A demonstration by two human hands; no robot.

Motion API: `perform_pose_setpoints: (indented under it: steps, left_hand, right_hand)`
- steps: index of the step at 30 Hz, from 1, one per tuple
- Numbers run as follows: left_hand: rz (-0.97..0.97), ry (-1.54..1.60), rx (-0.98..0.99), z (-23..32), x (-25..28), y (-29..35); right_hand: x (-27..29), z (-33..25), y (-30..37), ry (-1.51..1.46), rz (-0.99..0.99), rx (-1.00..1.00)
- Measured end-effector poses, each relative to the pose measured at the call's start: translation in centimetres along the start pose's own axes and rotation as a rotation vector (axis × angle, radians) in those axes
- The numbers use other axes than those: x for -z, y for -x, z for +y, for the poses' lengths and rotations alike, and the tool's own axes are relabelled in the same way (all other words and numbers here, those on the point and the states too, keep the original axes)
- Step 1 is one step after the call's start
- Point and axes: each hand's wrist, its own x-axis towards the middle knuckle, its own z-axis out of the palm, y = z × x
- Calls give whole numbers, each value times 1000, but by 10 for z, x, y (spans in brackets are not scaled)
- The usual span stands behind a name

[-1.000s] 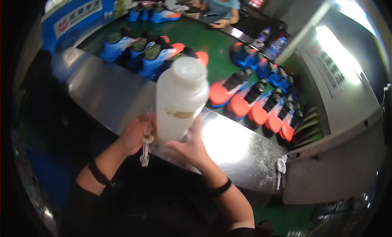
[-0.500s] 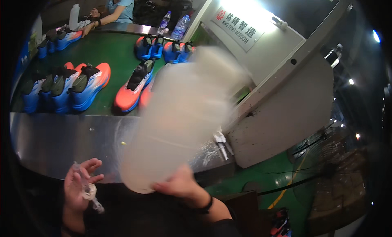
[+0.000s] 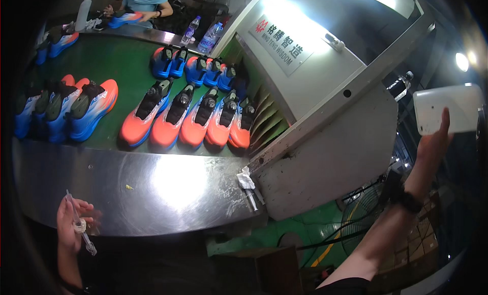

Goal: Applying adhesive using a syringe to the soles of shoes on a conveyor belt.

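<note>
At the lower left, my left hand [image 3: 66, 226] holds a slim clear syringe-like tube [image 3: 80, 225] with a whitish lump round its middle. Its thumb is against the tube and the other fingers are partly spread. Far to the right, my outstretched right hand [image 3: 433, 145] grips a translucent white plastic bottle [image 3: 455, 109] by its end. The bottle lies almost level in the air, beyond the bench, its far part running into the dark rim of the picture. A metal bench edge [image 3: 117, 168] lies between my hands.
Several orange-and-blue sneakers [image 3: 175, 119] stand on the green conveyor belt [image 3: 122, 56], with more at its left [image 3: 91, 112]. A white machine [image 3: 325, 56] borders the belt. Metal tools with white tissue [image 3: 246, 185] lie by it. Across the belt, a person [image 3: 145, 5] handles a shoe.
My right hand has swung the bottle from in front of me to the far right, uncovering the sneaker row. The view has shifted right; my left hand still holds the tube.
</note>
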Motion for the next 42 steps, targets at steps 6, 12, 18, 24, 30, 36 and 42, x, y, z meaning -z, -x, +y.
perform_pose_setpoints:
  steps: [6, 12, 18, 24, 30, 36, 42]
  left_hand:
    - [116, 53, 11, -8, -5, -12]
    - [99, 101, 72, -7, 0, -17]
    - [107, 63, 58, -5, -2, -18]
    - [39, 187, 117, 2, -2, -23]
    - [-30, 218, 167, -12, 14, -28]
    - [-102, 57, 206, -16, 29, -41]
    - [90, 25, 331, -11, 14, -56]
  right_hand:
    - [-18, 66, -74, 23, -117, -132]
    - [-32, 106, -66, -36, -242, -298]
    - [-16, 84, -31, 347, -94, -1]
    - [-54, 11, 217, -26, -703, 144]
    - [-161, 2, 481, 226, -1125, 79]
    - [-149, 22, 509, 316, -1165, 41]
    - [-163, 24, 493, 241, -1265, 30]
